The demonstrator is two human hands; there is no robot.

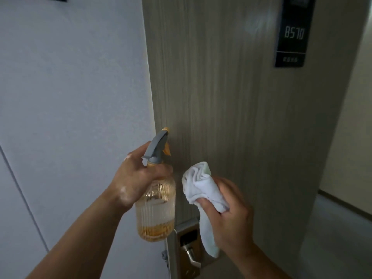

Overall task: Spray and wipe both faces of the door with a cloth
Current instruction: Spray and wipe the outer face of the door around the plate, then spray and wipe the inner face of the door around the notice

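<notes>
The wood-grain door (221,97) stands straight ahead, its left edge against a pale wall. My left hand (134,178) grips the neck of a ribbed amber spray bottle (155,214) with a grey trigger head; the nozzle points at the door face close to its left edge. A little liquid sits at the bottle's bottom. My right hand (231,210) holds a bunched white cloth (201,184) just in front of the door, and a tail of the cloth hangs down over the lock plate.
A metal lock plate with a lever handle (191,254) sits low on the door. A dark room-number sign (291,35) reading B570 hangs at upper right. The pale wall (70,97) fills the left side. A corridor floor (338,228) opens at the right.
</notes>
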